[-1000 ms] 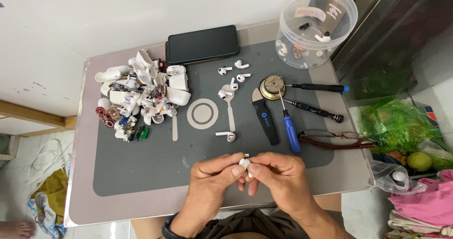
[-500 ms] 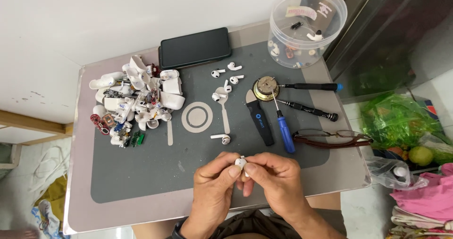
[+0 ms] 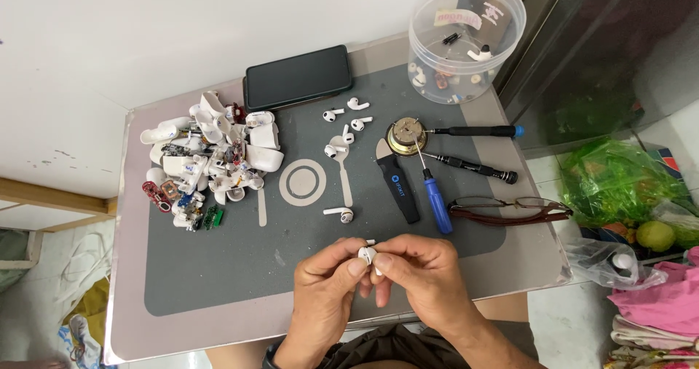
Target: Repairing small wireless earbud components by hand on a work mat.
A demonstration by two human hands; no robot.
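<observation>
Both hands meet over the near edge of a grey work mat (image 3: 218, 267). My left hand (image 3: 328, 289) and my right hand (image 3: 419, 278) pinch one small white earbud (image 3: 368, 254) between their fingertips. Another white earbud (image 3: 339, 213) lies on the mat just beyond the hands. Several more earbuds (image 3: 344, 118) lie further back, near a dark phone (image 3: 297, 77).
A heap of opened white earbud cases and small circuit boards (image 3: 207, 158) sits at the mat's left. A round metal disc (image 3: 406, 136), a blue screwdriver (image 3: 435, 194), two black screwdrivers (image 3: 473, 168), a black pry tool (image 3: 399, 187) and glasses (image 3: 510, 210) lie at right. A clear tub (image 3: 466, 37) stands at back right.
The hands keep the earbud pinched and turn it slightly. The view has shifted a little; nothing on the mat has moved.
</observation>
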